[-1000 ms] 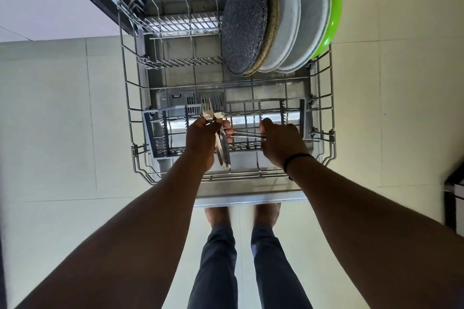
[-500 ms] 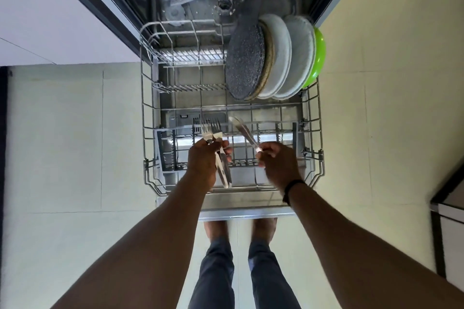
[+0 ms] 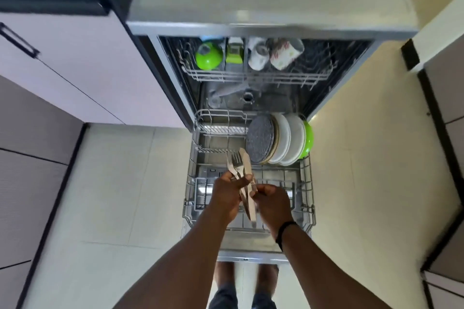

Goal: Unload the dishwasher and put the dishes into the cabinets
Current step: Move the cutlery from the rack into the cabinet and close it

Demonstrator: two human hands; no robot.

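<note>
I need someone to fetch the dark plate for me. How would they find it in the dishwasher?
Look in the pulled-out lower rack. A row of plates stands on edge at its far right. The dark speckled plate is leftmost, the only dark grey one beside white plates.

Open rack floor (image 3: pixel 221 144) left of the upright plates (image 3: pixel 281 142).

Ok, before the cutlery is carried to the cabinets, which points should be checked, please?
1. Left hand grips the cutlery bundle: ok.
2. Right hand pinches the knife handles: ok.
3. All pieces held firmly: cannot tell, blurred.
4. Lower rack cleared of plates: not ok, several stand there.
5. Upper rack emptied: not ok, mugs and a green bowl remain.
6. Cutlery basket empty: cannot tell, the hands hide it.
</note>
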